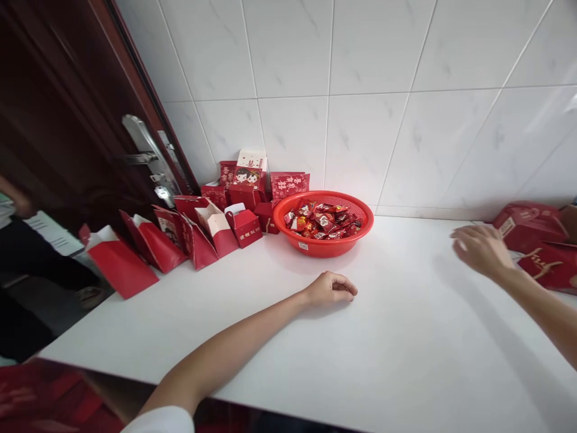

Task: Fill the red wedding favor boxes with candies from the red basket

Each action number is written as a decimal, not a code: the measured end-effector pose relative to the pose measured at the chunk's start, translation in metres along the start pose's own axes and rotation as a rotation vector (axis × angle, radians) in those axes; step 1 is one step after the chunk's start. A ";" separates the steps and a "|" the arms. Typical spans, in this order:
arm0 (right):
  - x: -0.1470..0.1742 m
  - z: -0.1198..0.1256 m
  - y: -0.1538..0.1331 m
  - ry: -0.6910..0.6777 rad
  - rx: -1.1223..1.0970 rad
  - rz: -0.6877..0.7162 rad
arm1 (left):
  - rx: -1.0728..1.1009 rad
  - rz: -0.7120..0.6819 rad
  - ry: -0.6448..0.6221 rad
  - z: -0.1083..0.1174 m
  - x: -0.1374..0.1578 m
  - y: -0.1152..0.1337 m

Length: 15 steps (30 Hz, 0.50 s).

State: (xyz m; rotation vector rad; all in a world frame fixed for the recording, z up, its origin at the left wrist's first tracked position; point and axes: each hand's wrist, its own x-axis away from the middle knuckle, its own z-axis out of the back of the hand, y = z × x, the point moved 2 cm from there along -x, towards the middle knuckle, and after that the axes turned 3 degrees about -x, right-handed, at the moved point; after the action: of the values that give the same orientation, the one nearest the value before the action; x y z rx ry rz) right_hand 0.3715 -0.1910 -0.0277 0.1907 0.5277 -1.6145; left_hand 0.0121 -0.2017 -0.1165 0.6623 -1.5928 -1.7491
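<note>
My left hand (330, 290) rests on the white tabletop (387, 361), its fingers loosely curled in and no object showing in them. Just beyond it stands a red plastic basket (324, 248) holding many red-wrapped candies (325, 220). Over at the right, my right hand (480, 248) is raised above the table with its fingers stretched out, slightly blurred and holding nothing visible. Close beside that hand are a dark red box (529, 225) and another red box with gold lettering (552, 264), partly cut off by the frame.
Several opened red gift boxes (121, 264) line the table's left side. Behind them, more red boxes (246, 186) are stacked against the tiled wall (293, 132). A dark door with a metal handle (146, 150) and a person's legs (49, 258) are at left; red items (49, 397) lie below the table edge.
</note>
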 end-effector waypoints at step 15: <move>0.207 -0.062 -0.306 -0.106 -0.439 1.761 | -0.549 -0.296 0.647 0.133 0.117 0.152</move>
State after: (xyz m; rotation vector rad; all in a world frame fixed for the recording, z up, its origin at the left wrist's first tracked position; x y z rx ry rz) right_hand 0.0358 -0.3400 -0.1020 0.1450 0.3715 0.2103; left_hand -0.1424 -0.2089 0.0592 1.0725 -0.5666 -1.8052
